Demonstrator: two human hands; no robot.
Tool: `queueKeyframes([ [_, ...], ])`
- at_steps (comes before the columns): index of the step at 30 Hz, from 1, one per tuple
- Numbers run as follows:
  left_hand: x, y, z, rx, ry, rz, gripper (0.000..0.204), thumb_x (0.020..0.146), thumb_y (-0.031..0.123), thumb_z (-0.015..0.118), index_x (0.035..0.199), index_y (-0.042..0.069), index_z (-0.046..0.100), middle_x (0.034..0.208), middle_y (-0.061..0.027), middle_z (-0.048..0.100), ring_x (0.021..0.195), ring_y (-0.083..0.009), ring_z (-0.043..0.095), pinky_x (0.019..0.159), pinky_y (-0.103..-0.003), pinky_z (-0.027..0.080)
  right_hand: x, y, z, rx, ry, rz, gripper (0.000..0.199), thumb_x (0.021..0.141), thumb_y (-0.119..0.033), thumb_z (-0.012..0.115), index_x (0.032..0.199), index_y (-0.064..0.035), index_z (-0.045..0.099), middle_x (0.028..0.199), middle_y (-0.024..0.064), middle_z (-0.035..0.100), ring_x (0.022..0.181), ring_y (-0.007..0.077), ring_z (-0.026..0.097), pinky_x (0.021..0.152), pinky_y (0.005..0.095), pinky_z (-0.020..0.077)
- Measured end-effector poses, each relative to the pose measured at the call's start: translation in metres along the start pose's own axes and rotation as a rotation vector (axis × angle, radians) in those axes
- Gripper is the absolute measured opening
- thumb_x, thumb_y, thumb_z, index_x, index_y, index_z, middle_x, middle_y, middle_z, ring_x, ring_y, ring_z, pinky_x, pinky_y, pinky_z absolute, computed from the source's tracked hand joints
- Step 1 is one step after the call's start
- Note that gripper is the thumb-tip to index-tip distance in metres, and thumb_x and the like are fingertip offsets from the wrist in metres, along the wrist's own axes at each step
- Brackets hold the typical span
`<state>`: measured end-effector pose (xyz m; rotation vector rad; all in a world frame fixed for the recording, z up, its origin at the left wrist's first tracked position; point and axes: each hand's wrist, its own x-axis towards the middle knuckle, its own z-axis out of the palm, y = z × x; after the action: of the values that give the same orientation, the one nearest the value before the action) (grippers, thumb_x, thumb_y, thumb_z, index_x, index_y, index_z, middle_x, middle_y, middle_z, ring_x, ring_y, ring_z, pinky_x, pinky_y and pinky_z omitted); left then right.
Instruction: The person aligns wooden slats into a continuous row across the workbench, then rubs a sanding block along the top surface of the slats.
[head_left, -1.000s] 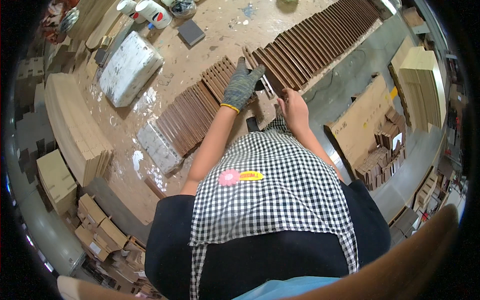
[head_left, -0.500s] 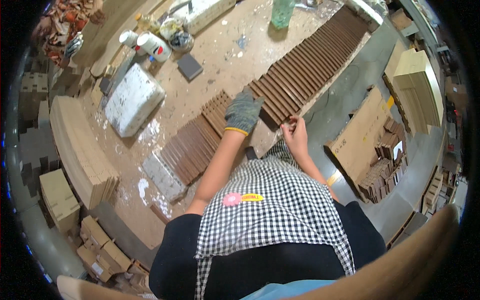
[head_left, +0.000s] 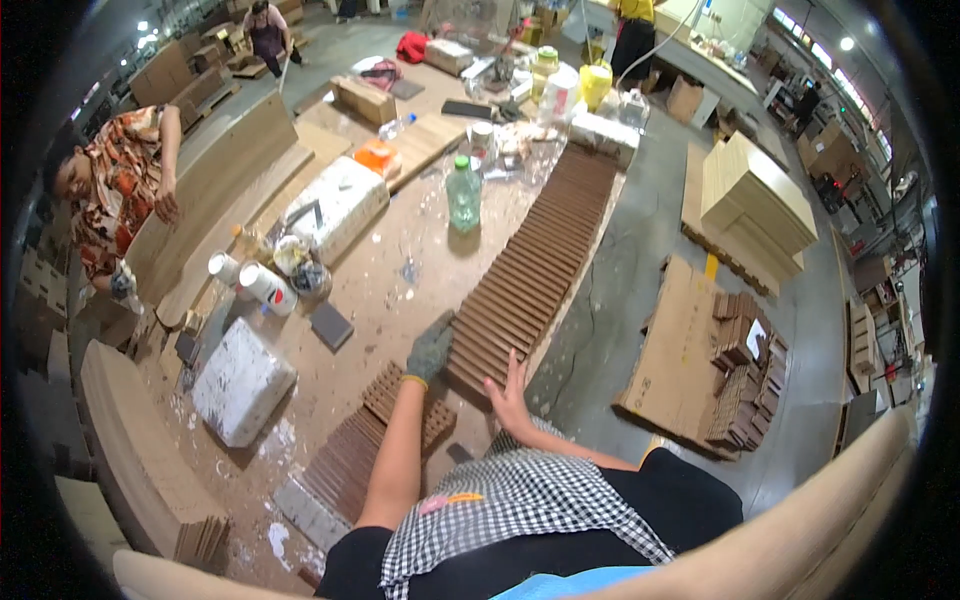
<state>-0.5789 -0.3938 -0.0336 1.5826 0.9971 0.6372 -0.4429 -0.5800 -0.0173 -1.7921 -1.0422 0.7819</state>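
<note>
Slats (head_left: pixel 540 260) are standing in one long brown row along the tabletop's (head_left: pixel 400 310) right edge, and I'm watching both hands flanking the near end. The gloved left hand (head_left: pixel 432 347) is lying against the row's left side; its fingertips are hard to make out, so I can't tell whether it's gripping. The bare right hand (head_left: pixel 512 405) is spreading its fingers at the near right corner, clasping nothing I'm seeing.

Room is running tight on the right: a thin pale margin is separating the row from the edge, grey floor (head_left: pixel 590 330) lying beyond. Leftward, a wider stretch of tabletop is reaching toward a dark square block (head_left: pixel 331 327), with a green bottle (head_left: pixel 463 198) standing farther up.

The left forearm (head_left: pixel 398 455) is covering part of a shorter slat row (head_left: pixel 345 455), the checked apron (head_left: pixel 530 490) is masking some near edge, and someone in yellow (head_left: pixel 635 12) is getting cut off up top.
</note>
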Motion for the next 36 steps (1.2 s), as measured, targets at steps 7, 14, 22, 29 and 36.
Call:
queueKeyframes([
  [7,-0.038,0.033,-0.033,0.220,0.179,0.195,0.045,0.101,0.031,0.058,0.138,0.007,0.058,0.145,-0.0168,0.055,0.135,-0.0328,0.050,0.115,-0.038,0.038,-0.015,-0.033,-0.027,-0.169,0.137,-0.348,0.066,0.098,-0.026,0.063,0.154,-0.0078,0.032,0.162,0.0260,0.015,0.149,0.0449,0.020,0.119,0.0533,0.0221],
  [14,-0.139,0.012,-0.083,1.033,0.450,0.172,0.047,0.096,0.042,0.057,0.131,0.010,0.063,0.143,-0.0171,0.056,0.133,-0.0371,0.049,0.112,-0.048,0.036,-0.045,-0.062,-0.011,-0.221,-0.406,-0.630,0.044,0.092,-0.015,0.068,0.133,-0.0051,0.056,0.145,0.0212,0.046,0.130,0.0416,0.049,0.104,0.0470,0.0453],
  [22,-0.170,-0.013,-0.055,0.750,0.372,-0.073,0.056,0.096,0.046,0.054,0.141,0.013,0.054,0.144,-0.0135,0.056,0.134,-0.0327,0.050,0.114,-0.045,0.036,-0.062,-0.042,0.042,-0.535,-0.658,-0.675,0.086,0.090,-0.030,0.076,0.154,0.0018,0.028,0.155,0.0318,0.029,0.142,0.0487,0.034,0.113,0.0481,0.0381],
  [29,-0.193,0.026,-0.047,0.739,0.411,-0.069,0.052,0.100,0.041,0.047,0.146,0.017,0.050,0.148,-0.0128,0.053,0.136,-0.0303,0.049,0.115,-0.042,0.036,-0.066,-0.017,0.039,-0.626,-0.446,-0.862,0.081,0.082,-0.033,0.081,0.143,0.0043,0.044,0.140,0.0264,0.047,0.128,0.0439,0.043,0.109,0.0520,0.0363],
  [36,-0.198,0.032,-0.011,0.744,0.539,0.001,0.047,0.096,0.037,0.053,0.138,0.018,0.055,0.127,-0.0132,0.062,0.119,-0.0311,0.058,0.101,-0.043,0.046,-0.085,-0.023,0.008,-0.844,-0.452,-0.752,0.079,0.081,-0.032,0.080,0.141,0.0068,0.046,0.141,0.0231,0.047,0.133,0.0429,0.039,0.107,0.0554,0.0335],
])
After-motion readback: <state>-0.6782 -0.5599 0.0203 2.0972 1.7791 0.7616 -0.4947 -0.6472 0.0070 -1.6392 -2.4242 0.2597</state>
